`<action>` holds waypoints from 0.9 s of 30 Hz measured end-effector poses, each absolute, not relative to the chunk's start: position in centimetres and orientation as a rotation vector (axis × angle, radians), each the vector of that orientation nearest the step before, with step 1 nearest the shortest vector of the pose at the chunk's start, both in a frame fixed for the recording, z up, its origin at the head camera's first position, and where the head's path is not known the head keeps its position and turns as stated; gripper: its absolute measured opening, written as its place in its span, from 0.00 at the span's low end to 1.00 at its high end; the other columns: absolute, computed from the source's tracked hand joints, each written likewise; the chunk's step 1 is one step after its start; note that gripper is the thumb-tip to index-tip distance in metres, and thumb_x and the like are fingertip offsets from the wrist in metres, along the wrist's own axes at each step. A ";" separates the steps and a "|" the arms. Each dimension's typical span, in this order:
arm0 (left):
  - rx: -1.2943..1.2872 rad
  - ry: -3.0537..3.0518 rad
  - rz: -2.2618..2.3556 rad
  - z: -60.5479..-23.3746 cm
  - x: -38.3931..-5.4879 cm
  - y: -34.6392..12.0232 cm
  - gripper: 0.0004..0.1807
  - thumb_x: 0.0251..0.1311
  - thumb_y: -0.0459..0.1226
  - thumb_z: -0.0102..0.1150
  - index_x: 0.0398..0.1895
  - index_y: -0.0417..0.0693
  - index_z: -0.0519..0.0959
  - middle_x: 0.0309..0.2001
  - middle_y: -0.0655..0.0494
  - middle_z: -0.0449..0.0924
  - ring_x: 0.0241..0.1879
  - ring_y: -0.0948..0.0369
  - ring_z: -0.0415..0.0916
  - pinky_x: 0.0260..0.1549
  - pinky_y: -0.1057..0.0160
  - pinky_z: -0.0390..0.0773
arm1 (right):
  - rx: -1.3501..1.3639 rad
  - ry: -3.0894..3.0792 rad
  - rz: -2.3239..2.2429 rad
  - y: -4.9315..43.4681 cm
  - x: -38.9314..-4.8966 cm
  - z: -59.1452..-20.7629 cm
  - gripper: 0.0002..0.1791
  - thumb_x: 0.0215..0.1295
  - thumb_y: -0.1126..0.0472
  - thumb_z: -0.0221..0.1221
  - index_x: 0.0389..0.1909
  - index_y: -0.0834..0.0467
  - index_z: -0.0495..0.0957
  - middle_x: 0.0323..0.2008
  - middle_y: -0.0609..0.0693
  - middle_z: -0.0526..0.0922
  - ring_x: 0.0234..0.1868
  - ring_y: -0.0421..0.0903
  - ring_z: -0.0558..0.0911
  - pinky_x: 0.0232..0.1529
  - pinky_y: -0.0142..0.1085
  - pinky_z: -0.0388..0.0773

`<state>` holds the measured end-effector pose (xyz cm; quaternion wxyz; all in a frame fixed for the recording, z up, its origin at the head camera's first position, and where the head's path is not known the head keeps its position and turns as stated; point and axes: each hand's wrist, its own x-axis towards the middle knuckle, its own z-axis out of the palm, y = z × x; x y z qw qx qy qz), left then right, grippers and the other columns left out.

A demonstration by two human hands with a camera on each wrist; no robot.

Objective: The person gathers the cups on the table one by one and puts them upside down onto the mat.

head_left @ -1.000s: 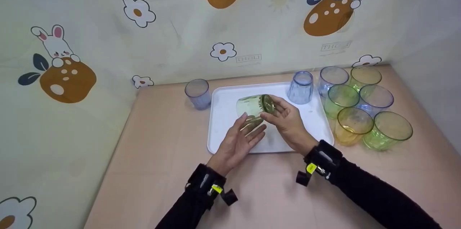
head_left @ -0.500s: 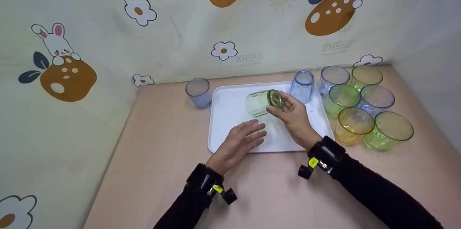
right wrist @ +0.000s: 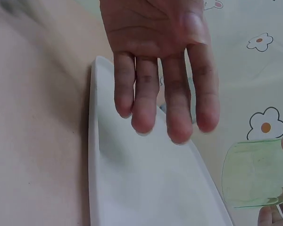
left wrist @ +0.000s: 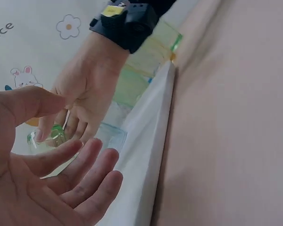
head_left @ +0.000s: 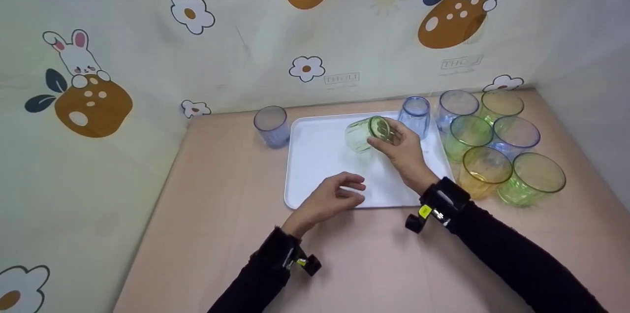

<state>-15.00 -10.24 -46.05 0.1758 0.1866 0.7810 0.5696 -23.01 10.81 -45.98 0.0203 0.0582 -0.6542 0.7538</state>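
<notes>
My right hand (head_left: 406, 150) holds a pale green glass (head_left: 359, 136) by its thick base, thumb in front and fingers behind. Tipped on its side above the white tray (head_left: 315, 165), the glass has its base toward the right and its mouth toward the left. My left hand (head_left: 332, 197) hovers over the tray's front edge, fingers loosely bent and holding nothing. In the left wrist view the left hand's (left wrist: 61, 188) fingers are spread apart, with the right hand (left wrist: 89, 89) beyond. The right wrist view has the green glass (right wrist: 254, 174) at its right edge.
A blue glass (head_left: 416, 116) stands upside down at the tray's back right corner. Left of the tray is an upright bluish glass (head_left: 273, 131). Several upright glasses, among them a yellow glass (head_left: 485, 172), crowd the table's right side. A patterned wall sheet (head_left: 236, 67) rises behind.
My left hand has let go of the green glass and drawn back toward the tray's front. The right hand has carried the glass a little to the right and back.
</notes>
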 end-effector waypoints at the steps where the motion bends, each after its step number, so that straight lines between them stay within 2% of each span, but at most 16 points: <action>1: 0.590 2.316 1.522 -46.0 -14.9 -10.3 0.25 0.66 0.37 0.64 0.63 0.34 0.74 0.56 0.42 0.79 0.53 0.52 0.80 0.54 0.57 0.78 | 0.179 -2.049 2.318 10.8 -23.2 -46.0 0.38 0.60 0.69 0.71 0.70 0.69 0.66 0.64 0.61 0.74 0.65 0.51 0.73 0.60 0.36 0.74; 5: 0.805 2.685 1.097 -45.9 -14.6 -10.8 0.24 0.65 0.39 0.67 0.60 0.38 0.76 0.54 0.47 0.79 0.52 0.51 0.78 0.54 0.57 0.76 | 0.196 -2.119 2.219 10.9 -23.9 -45.8 0.39 0.61 0.69 0.71 0.71 0.69 0.64 0.67 0.62 0.72 0.68 0.51 0.71 0.64 0.37 0.71; 9: 0.880 2.776 0.867 -46.0 -14.4 -11.0 0.25 0.64 0.42 0.70 0.61 0.41 0.77 0.53 0.50 0.79 0.51 0.56 0.77 0.52 0.60 0.76 | 0.256 -2.153 2.135 10.9 -24.6 -46.0 0.40 0.61 0.69 0.71 0.71 0.71 0.63 0.67 0.63 0.71 0.69 0.53 0.70 0.67 0.40 0.67; 14: 0.878 2.818 0.737 -46.4 -14.4 -11.3 0.25 0.61 0.41 0.72 0.60 0.43 0.78 0.50 0.52 0.79 0.48 0.60 0.77 0.49 0.62 0.78 | 0.336 -2.191 2.053 11.2 -25.4 -46.5 0.40 0.61 0.70 0.70 0.71 0.72 0.62 0.66 0.64 0.71 0.68 0.54 0.70 0.68 0.41 0.66; 20: 0.887 2.833 0.707 -46.5 -14.0 -11.7 0.25 0.60 0.39 0.72 0.59 0.43 0.78 0.50 0.52 0.80 0.48 0.58 0.78 0.48 0.61 0.79 | 0.350 -2.273 1.923 11.4 -26.3 -46.8 0.38 0.63 0.69 0.70 0.70 0.73 0.62 0.66 0.65 0.71 0.68 0.56 0.71 0.67 0.42 0.67; 27: 0.896 2.865 0.676 -46.7 -13.8 -12.5 0.24 0.61 0.40 0.71 0.59 0.44 0.78 0.50 0.53 0.79 0.47 0.59 0.77 0.47 0.60 0.79 | 0.340 -2.373 1.726 11.3 -27.4 -47.0 0.38 0.64 0.68 0.69 0.70 0.73 0.62 0.66 0.65 0.71 0.66 0.58 0.72 0.66 0.42 0.69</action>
